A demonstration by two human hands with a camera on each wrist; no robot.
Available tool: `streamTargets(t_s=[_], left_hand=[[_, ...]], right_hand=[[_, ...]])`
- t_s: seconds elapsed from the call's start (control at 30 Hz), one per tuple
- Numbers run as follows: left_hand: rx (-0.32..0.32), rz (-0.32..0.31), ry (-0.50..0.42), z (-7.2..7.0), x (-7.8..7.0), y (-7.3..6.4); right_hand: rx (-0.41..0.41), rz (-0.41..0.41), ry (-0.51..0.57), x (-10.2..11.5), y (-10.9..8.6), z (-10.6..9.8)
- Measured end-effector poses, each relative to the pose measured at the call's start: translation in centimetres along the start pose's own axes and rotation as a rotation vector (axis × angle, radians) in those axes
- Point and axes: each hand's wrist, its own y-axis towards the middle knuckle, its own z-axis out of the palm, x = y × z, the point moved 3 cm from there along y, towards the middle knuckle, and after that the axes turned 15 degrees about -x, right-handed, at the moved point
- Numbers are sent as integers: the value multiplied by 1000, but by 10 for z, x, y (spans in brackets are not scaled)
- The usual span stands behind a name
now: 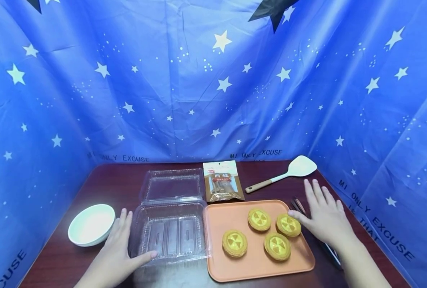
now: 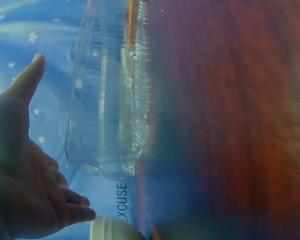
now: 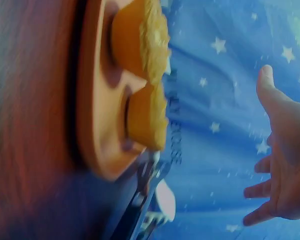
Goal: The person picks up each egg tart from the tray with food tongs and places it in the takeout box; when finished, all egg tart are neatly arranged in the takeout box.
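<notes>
My left hand [image 1: 117, 250] hovers at the near left corner of an open clear plastic clamshell container [image 1: 173, 230], fingers straight and thumb spread; nothing is in it. In the left wrist view the same hand [image 2: 30, 185] is beside the container [image 2: 105, 100]. Several yellow egg tarts [image 1: 278, 246] sit on an orange tray [image 1: 249, 272]. Over the tray's right side is my right hand [image 1: 325, 222], its fingers extended and holding nothing. Its thumb overlaps the rightmost tart [image 1: 289, 225] from the head view; the right wrist view shows this hand [image 3: 290, 160] apart from the tarts [image 3: 147, 117].
A white bowl [image 1: 92, 225] stands left of my left hand. Behind the tray lie a brown and white food packet [image 1: 223, 182] and a white spatula [image 1: 301, 166] with a wooden handle. Dark tongs [image 3: 140, 197] lie right of the tray, partly hidden by my right arm in the head view.
</notes>
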Motion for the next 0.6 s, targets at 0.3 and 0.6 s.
streamTargets(t_s=[0.3,0.6], left_hand=[[155,-62,-2,7,10,-3],[252,-119,-13,9,14,-6]], right_hand=[[324,242,-36,-46,-21,16],[511,333,-51,-70,-35,32]])
